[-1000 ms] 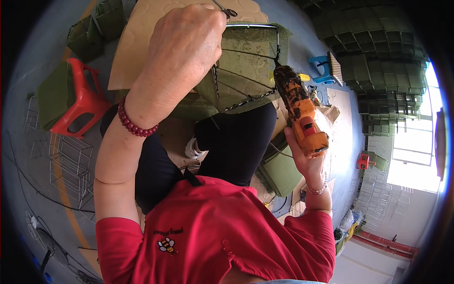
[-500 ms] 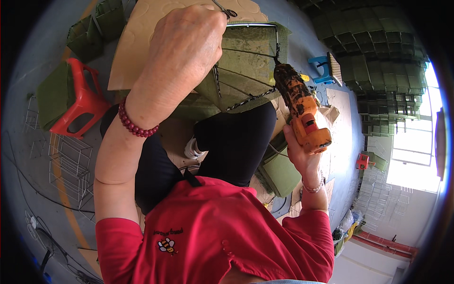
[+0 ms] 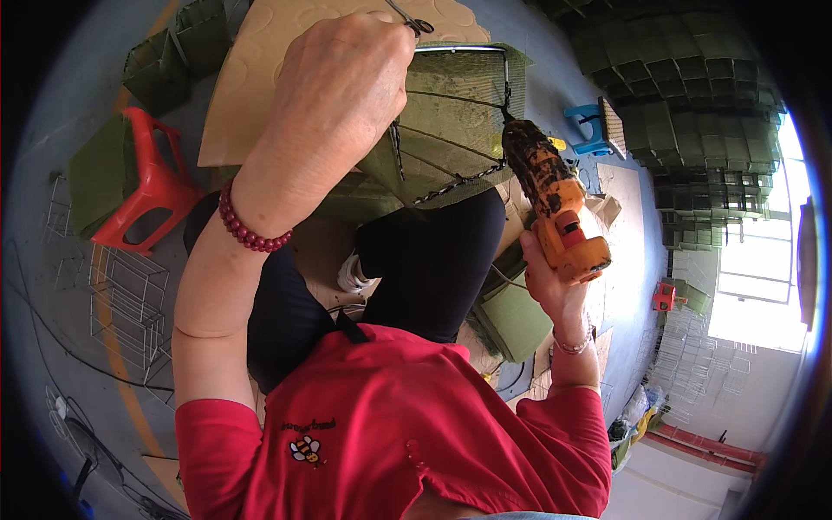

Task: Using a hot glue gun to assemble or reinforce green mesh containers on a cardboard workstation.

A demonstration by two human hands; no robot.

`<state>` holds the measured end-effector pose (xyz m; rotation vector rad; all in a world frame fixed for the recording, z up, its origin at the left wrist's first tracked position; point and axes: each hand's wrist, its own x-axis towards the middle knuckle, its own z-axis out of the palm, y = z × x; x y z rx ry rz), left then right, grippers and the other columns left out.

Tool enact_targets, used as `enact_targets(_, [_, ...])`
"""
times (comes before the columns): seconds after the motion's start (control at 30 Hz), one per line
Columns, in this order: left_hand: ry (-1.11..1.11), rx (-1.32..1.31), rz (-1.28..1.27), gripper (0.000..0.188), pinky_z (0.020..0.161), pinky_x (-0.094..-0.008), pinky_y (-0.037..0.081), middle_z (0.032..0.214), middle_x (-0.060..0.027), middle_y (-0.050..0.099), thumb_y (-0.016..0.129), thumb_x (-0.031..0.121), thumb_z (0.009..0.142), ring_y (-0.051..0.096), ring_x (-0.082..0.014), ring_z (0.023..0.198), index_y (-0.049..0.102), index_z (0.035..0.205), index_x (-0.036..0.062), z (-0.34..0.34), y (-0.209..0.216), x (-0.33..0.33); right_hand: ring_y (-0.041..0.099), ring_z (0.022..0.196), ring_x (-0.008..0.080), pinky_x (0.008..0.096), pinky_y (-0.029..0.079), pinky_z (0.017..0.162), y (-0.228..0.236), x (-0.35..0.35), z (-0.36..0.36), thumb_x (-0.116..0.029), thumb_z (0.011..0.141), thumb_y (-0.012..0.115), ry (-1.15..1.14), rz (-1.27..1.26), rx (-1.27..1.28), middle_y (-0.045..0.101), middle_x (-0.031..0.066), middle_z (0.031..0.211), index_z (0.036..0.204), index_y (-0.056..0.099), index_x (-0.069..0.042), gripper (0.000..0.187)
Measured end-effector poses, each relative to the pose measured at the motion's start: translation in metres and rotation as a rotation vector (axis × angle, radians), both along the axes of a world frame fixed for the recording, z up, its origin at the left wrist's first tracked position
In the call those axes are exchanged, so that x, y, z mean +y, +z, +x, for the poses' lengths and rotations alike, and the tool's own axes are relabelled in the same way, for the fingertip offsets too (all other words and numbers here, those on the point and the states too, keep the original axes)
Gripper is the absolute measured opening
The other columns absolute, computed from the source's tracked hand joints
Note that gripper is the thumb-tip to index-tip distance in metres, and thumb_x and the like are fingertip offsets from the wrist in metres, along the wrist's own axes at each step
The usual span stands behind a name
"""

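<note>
We have our right hand (image 3: 548,279) closed around the orange glue gun (image 3: 555,192), at two o'clock, apparently so its tip reaches the mesh frame (image 3: 458,130) at twelve, where our left hand (image 3: 348,80) curls, its hold hidden.

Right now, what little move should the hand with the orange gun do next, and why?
Maybe the right hand should ease the gun slightly up the picture, along the frame's right side. Its tip is at that side; black stuff lines the bottom edge, but the top wire looks bare and shiny.
</note>
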<state>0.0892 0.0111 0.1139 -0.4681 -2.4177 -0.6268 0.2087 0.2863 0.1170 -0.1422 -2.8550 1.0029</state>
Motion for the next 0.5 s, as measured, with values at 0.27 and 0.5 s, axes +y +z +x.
enact_targets(0.27, [-0.009,0.004,0.018,0.018,0.067,-0.0421,0.048,0.077,-0.0163,0.056,0.058,0.012,0.089,0.058,-0.0352,0.071,0.059,0.078,-0.0027,0.000,-0.002,0.001,0.065,0.065,0.0143,0.0286,0.051,0.062,-0.001,0.001,-0.006,-0.022,0.081,0.075,0.099,0.170,0.003,0.067,0.0053,0.073,0.095,0.066,-0.001,0.027])
enact_targets(0.5, [0.008,-0.011,0.015,0.019,0.067,-0.0424,0.048,0.076,-0.0164,0.056,0.058,0.012,0.090,0.058,-0.0350,0.072,0.059,0.078,-0.0029,0.001,0.002,0.000,0.066,0.077,0.0145,0.0284,0.051,0.070,-0.002,0.007,0.005,-0.023,0.084,0.073,-0.070,-0.076,-0.084,0.068,0.0066,0.085,0.101,0.065,-0.001,0.030])
